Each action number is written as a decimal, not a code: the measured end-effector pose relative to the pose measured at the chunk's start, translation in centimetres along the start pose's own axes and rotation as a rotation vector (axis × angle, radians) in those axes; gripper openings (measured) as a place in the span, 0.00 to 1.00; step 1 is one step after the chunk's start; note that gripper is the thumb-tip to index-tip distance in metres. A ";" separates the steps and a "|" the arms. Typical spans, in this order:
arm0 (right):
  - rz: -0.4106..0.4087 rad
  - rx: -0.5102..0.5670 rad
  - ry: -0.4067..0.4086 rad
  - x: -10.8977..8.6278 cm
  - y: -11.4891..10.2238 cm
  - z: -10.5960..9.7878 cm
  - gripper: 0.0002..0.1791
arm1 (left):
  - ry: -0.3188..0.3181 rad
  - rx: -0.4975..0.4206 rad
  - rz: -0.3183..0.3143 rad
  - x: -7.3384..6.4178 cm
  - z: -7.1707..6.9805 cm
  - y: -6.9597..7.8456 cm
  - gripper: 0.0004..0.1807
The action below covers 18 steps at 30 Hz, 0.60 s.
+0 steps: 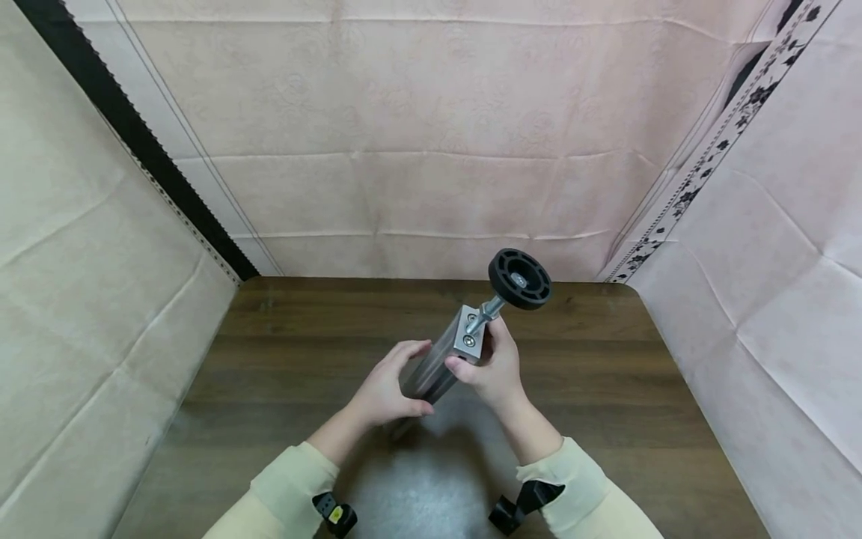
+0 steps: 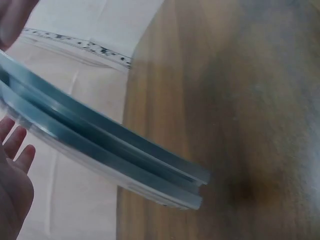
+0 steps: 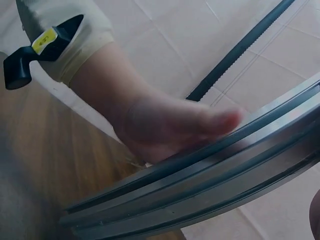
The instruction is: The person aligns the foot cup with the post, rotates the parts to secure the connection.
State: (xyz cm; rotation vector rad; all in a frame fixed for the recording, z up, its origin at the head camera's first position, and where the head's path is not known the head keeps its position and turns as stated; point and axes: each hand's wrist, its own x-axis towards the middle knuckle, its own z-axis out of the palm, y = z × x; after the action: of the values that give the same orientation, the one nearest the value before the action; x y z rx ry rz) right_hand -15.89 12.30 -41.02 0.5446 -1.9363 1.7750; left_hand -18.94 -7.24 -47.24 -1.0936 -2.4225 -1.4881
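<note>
In right grip (image 1: 496, 368) — rail (image 1: 434, 374), seemingly metal.

We count two hands (image 1: 384, 388) (image 1: 494, 368), two sleeves (image 1: 286, 486) (image 1: 584, 486), two wrist cameras (image 1: 337, 515) (image 1: 515, 510), one metal bar (image 1: 431, 376), one black wheel (image 1: 519, 279), one table (image 1: 289, 374), three cloth walls (image 1: 431, 112) (image 1: 101, 299) (image 1: 774, 262) and, too small to be sure, probably two screws (image 1: 469, 340) (image 1: 471, 319).
</note>
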 end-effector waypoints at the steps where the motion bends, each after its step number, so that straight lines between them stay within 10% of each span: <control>1: 0.003 0.012 0.001 -0.1 0.0 0.1 0.38 | -0.015 -0.005 -0.015 0.0 0.1 0.0 0.52; 18: 0.031 0.141 -0.017 -0.2 0.5 -0.4 0.46 | 0.051 -0.057 -0.174 -0.3 1.1 0.8 0.34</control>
State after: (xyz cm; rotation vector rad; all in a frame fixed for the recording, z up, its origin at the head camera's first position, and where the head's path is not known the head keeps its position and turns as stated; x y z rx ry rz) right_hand -15.97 12.78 -41.51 0.5809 -1.8496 1.9434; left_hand -17.95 -6.29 -47.38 -0.8615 -2.5103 -1.6230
